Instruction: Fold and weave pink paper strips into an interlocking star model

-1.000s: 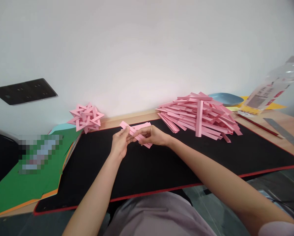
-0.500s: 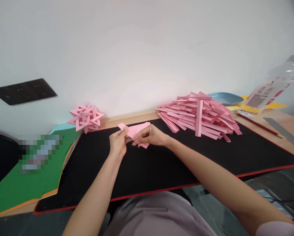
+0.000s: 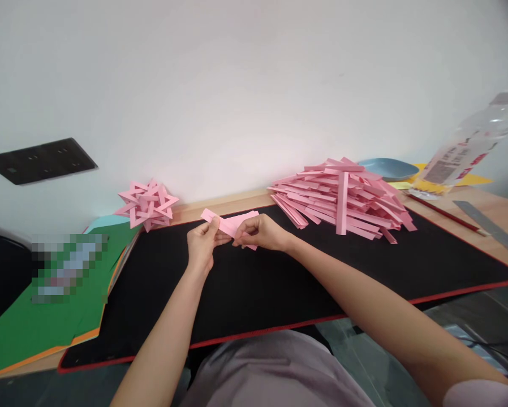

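Observation:
Both hands hold a piece of folded pink paper [image 3: 228,225] above the black mat [image 3: 275,288]. My left hand [image 3: 202,242] pinches its left end between thumb and fingers. On the other side, my right hand [image 3: 262,233] is closed on the paper's right part, thumb and forefinger pressed together. The fingers hide some of the folds. To the right lies a heaped pile of folded pink paper strips [image 3: 326,195]. A star-shaped pink paper model [image 3: 147,204] of interlocked strips stands at the back left.
Green and orange sheets [image 3: 67,316] lie along the left edge. At the back right are a blue dish [image 3: 387,169], a clear plastic bottle [image 3: 466,147], a pencil [image 3: 444,213] and a ruler [image 3: 489,226]. A white wall [image 3: 237,96] with a black socket panel [image 3: 42,161] rises behind.
The paper's right part has turned a little and its lower corner shows less below my right hand. Both hands keep their hold. The view has shifted slightly.

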{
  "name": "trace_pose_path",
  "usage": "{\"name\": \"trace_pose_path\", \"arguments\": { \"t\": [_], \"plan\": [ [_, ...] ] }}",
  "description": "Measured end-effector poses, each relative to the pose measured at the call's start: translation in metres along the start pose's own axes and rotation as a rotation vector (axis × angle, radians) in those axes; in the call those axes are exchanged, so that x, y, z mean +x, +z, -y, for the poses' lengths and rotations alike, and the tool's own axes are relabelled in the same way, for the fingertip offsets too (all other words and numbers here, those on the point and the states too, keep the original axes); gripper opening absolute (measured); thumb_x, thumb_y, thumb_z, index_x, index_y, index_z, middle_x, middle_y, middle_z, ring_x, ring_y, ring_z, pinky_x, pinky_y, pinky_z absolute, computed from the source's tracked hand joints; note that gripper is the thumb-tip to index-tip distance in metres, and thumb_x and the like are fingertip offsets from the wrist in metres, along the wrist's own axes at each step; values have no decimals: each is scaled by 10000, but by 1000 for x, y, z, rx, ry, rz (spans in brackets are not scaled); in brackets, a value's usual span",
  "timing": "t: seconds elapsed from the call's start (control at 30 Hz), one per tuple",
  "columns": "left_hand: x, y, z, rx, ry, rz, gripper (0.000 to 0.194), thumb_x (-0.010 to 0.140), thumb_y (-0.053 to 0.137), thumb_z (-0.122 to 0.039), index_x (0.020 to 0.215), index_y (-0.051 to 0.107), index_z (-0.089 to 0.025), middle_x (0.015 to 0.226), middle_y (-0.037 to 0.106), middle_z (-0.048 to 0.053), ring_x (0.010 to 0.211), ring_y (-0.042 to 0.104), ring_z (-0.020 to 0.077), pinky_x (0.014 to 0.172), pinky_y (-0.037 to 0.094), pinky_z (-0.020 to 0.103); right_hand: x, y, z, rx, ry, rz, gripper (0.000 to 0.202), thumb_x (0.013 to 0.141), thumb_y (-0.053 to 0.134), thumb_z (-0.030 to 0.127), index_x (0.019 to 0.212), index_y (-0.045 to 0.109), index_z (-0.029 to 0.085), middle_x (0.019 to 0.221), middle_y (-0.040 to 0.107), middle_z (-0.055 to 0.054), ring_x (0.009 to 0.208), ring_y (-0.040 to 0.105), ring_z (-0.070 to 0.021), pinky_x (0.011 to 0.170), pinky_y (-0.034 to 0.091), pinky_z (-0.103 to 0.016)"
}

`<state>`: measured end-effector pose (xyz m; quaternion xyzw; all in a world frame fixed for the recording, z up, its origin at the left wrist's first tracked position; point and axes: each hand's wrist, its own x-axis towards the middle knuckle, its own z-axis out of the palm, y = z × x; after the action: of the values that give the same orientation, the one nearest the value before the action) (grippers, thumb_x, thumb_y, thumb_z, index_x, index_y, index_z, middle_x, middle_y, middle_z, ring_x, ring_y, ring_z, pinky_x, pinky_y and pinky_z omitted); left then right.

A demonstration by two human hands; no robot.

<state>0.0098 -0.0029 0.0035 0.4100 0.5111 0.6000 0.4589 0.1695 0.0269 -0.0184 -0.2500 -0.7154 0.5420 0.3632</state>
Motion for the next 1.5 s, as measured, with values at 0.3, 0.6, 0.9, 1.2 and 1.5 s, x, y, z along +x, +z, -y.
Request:
{"name": "trace_pose_path", "arguments": {
  "t": [0.3,0.6,0.9,1.2,1.5],
  "plan": [
    [2,1,0,-159,-223,-33,271,676,690,-331,591,593,-92,486,592,46,462,594,154,565,524,307,3,1,0,-32,19,-19,378,634,700,305,740,354,194,682,671,-23,573,623,-138,486,434,-212],
    [3,-1,1,-168,-328,116,249,709,667,-294,574,569,-108,523,610,62,549,625,161,666,530,312,0,-1,-2,-192,-54,-17,204,754,579,279,868,466,154,677,670,-33,493,559,-93,512,447,-216],
    [4,-1,0,-136,-1,-89,337,582,737,-406,610,586,-106,520,581,9,500,565,104,551,492,238,0,-3,0,-147,37,6,246,775,565,347,678,508,128,727,675,-86,567,601,-107,534,489,-225],
    [-2,0,3,26,-41,111,343,512,782,-336,722,657,-95,691,655,58,610,614,148,560,510,260,0,3,-1,-114,69,-1,295,788,554,394,768,547,99,732,669,-86,545,600,-93,505,496,-209],
    [-1,-1,7,43,78,35,360,559,749,-387,754,673,-93,657,673,74,585,631,162,575,506,273,0,1,1,-19,147,38,345,745,608,412,825,579,77,798,689,-115,563,633,-108,511,512,-212]
  ]
}}
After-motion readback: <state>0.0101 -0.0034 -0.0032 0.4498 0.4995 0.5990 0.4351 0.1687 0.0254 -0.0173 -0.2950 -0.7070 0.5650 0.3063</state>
